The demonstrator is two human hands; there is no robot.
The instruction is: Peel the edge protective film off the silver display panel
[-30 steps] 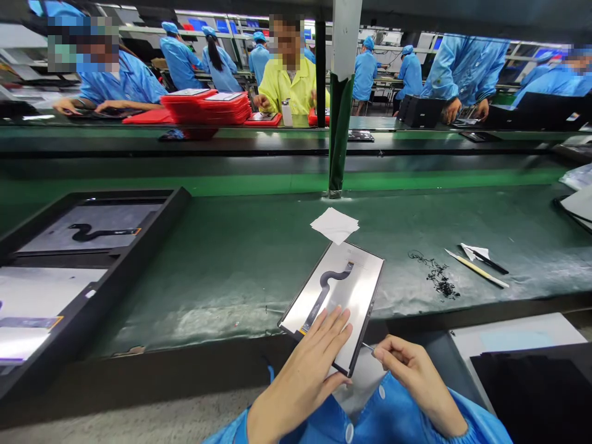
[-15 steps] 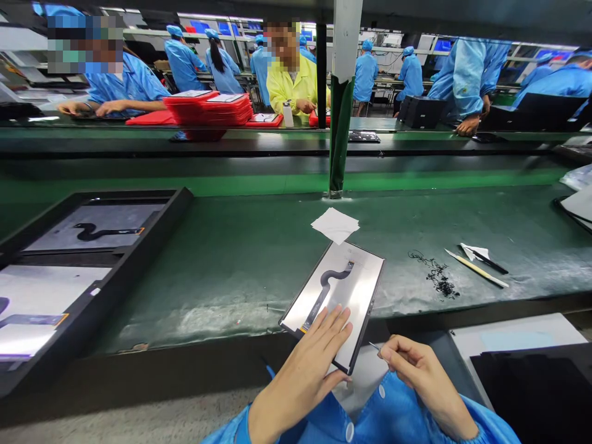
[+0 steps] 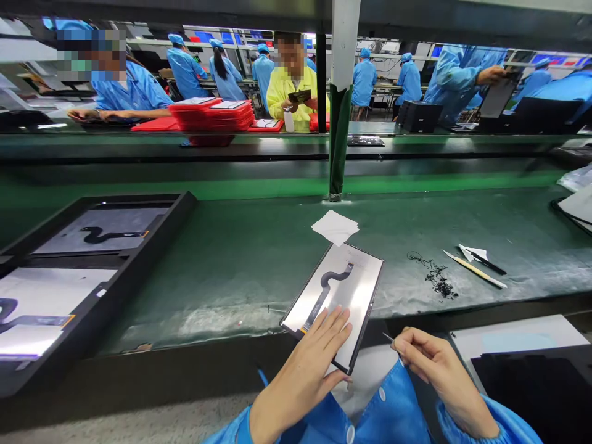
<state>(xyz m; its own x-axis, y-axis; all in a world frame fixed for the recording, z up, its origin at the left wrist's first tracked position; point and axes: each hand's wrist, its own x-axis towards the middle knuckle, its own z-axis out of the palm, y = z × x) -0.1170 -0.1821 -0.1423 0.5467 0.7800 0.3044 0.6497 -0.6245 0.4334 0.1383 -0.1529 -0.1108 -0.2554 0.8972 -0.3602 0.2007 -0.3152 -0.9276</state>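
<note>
A display panel (image 3: pixel 358 302) with a silvery back and a dark flex cable (image 3: pixel 324 287) rests aslant on the bench's front edge, its near end overhanging. My left hand (image 3: pixel 314 361) lies across its near part, fingers stretched over the back and thumb at the near edge, holding it. To the right of the panel, apart from it, my right hand (image 3: pixel 428 357) is closed in a pinch on a thin pointed metal tool (image 3: pixel 388 337). Only the tool's tip shows; the fingers hide most of it. Small white sheets (image 3: pixel 335 226) lie at the panel's far corner.
A black tray (image 3: pixel 152 237) with more panels stands at left. Black scraps (image 3: pixel 437 280), a pale pointed stick (image 3: pixel 476 269) and a black-handled tool (image 3: pixel 488 264) lie on the green bench (image 3: pixel 231 246) at right. A post (image 3: pixel 340 142) rises behind. Co-workers sit beyond.
My right hand has moved a little to the right, away from the panel, with the pointed tool. My left hand and the panel stay put. A co-worker opposite has lifted a dark object.
</note>
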